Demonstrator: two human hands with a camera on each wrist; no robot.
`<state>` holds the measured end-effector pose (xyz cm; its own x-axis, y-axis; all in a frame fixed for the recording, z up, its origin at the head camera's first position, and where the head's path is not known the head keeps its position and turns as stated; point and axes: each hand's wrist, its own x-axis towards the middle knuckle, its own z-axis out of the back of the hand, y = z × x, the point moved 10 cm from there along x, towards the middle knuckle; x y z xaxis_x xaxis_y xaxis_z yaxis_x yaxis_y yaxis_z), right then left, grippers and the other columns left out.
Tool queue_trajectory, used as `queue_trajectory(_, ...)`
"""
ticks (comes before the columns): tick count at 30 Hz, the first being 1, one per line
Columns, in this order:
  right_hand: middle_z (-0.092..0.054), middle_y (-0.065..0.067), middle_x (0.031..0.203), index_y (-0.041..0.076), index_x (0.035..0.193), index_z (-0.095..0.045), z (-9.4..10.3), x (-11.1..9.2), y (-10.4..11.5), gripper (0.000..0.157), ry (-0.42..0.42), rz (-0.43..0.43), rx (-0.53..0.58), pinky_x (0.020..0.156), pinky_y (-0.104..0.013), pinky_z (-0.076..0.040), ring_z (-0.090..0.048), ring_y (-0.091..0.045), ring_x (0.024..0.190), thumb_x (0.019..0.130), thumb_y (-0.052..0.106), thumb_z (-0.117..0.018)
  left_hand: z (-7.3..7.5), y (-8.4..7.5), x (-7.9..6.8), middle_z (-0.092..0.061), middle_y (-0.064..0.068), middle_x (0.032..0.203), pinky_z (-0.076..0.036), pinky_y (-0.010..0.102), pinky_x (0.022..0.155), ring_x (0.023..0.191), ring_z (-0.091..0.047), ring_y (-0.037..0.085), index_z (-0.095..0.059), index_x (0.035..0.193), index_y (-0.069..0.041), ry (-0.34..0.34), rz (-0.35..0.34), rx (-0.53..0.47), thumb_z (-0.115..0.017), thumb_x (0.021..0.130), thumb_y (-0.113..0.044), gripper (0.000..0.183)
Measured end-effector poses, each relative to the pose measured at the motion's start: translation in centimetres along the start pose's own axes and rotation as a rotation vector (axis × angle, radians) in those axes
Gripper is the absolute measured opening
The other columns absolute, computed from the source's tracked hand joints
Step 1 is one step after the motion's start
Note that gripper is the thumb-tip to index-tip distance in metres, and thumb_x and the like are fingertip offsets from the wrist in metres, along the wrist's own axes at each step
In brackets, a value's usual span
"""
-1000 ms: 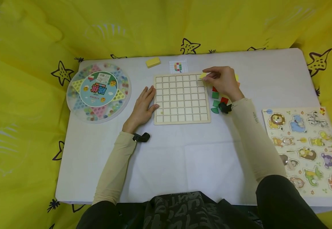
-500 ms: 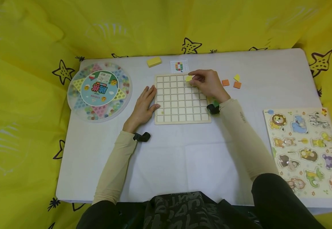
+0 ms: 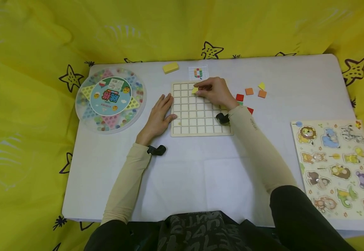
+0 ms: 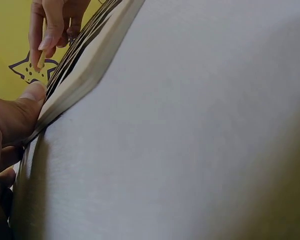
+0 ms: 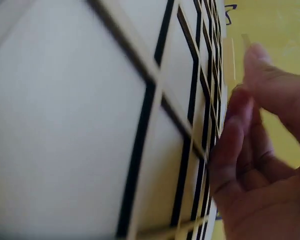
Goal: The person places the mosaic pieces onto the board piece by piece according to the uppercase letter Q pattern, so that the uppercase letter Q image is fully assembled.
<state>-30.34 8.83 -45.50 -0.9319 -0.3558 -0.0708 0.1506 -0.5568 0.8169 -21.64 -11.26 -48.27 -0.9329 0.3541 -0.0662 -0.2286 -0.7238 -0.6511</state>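
Note:
A wooden grid board (image 3: 188,131) with square cells lies at the middle of the white table. My right hand (image 3: 214,91) is over its upper part and pinches a small yellow tile (image 3: 195,90) between thumb and fingertips. The same tile (image 4: 41,59) shows edge-on in the left wrist view, held clear of the grid. My left hand (image 3: 157,118) rests at the board's left edge, fingers extended along it. Its thumb (image 4: 32,95) touches the board's rim. In the right wrist view, my right hand (image 5: 262,145) is beside the grid and the tile is hardly visible.
Right of the board lie orange tiles (image 3: 249,91), a yellow tile (image 3: 261,85), red tiles (image 3: 239,97) and a partly hidden green one. Behind it are a pattern card (image 3: 198,73) and a yellow block (image 3: 170,68). A round marble game (image 3: 110,99) stands left, an animal puzzle (image 3: 335,167) right.
My right hand has carried the yellow tile leftward from the board's upper right corner to over its upper middle. Red tiles have come back into sight. The left hand stays in place.

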Motion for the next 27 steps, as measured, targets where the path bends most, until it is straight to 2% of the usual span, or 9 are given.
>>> queue_trajectory(8, -0.075, -0.015, 0.107, 0.008, 0.126, -0.079, -1.0, 0.5, -0.3, 0.030, 0.032, -0.089, -0.022, 0.079, -0.028, -0.045, -0.059, -0.019, 0.089, 0.097, 0.017, -0.079, -0.3, 0.1, 0.1, -0.021, 0.012, 0.177, -0.009, 0.052, 0.133, 0.166, -0.006, 0.031, -0.027, 0.167, -0.002, 0.009, -0.003, 0.011, -0.065, 0.106, -0.025, 0.076)
queue_trajectory(16, -0.077, -0.016, 0.107, 0.009, 0.124, -0.080, -1.3, 0.6, 0.0, 0.031, 0.039, -0.112, -0.039, 0.071, -0.027, -0.043, -0.057, -0.017, 0.081, 0.094, 0.016, -0.083, -0.1, 0.0, 0.1, -0.020, 0.012, 0.177, -0.009, 0.052, 0.133, 0.166, -0.006, 0.031, -0.026, 0.167, -0.002, 0.009, -0.003, 0.020, -0.064, 0.106, -0.025, 0.075)
queue_trajectory(27, -0.073, -0.012, 0.103, 0.009, 0.128, -0.078, -1.3, 0.9, -0.4, 0.040, 0.043, -0.104, -0.035, 0.074, -0.026, -0.044, -0.056, -0.018, 0.085, 0.090, 0.017, -0.087, -0.1, 0.1, 0.1, -0.020, 0.012, 0.177, -0.008, 0.052, 0.133, 0.166, -0.005, 0.031, -0.026, 0.167, -0.003, 0.015, 0.000, 0.016, -0.064, 0.106, -0.025, 0.075)
